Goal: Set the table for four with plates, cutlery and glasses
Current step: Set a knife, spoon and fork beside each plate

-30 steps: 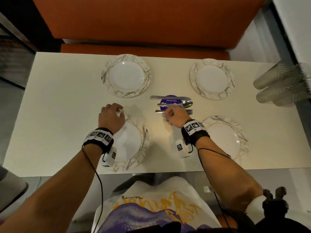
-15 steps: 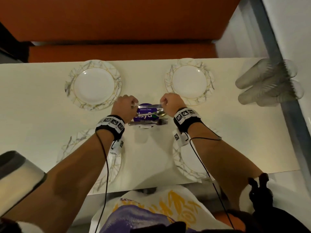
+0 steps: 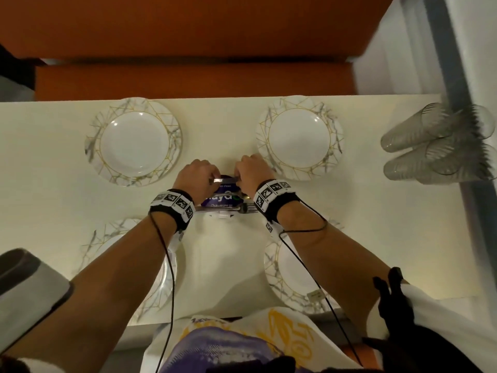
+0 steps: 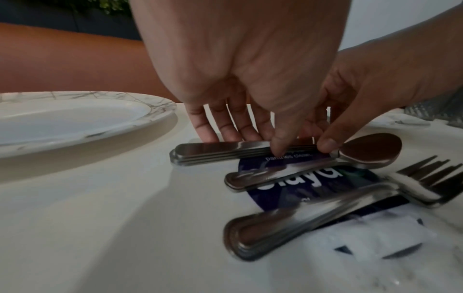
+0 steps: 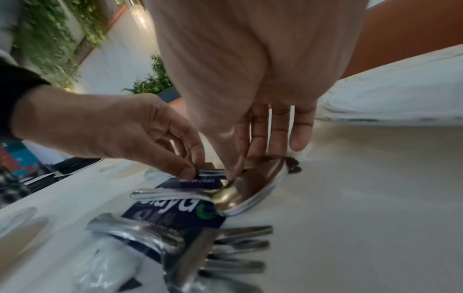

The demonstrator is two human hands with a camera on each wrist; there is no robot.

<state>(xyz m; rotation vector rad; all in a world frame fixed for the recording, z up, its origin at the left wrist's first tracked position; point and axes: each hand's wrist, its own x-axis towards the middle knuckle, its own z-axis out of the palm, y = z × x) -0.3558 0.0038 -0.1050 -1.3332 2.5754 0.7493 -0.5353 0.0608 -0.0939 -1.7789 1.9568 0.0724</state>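
Crosswise, both the left hand (image 3: 195, 175) and right hand (image 3: 252, 172) pinch the knives (image 4: 220, 152), handles leftward.

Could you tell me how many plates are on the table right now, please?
4: far-left plate, far-right plate, near-left plate partly under the left forearm, near-right plate partly under the right forearm.

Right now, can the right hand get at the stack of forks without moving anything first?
Probably yes: the forks lie uncovered just below the right hand, which pinches the knives.
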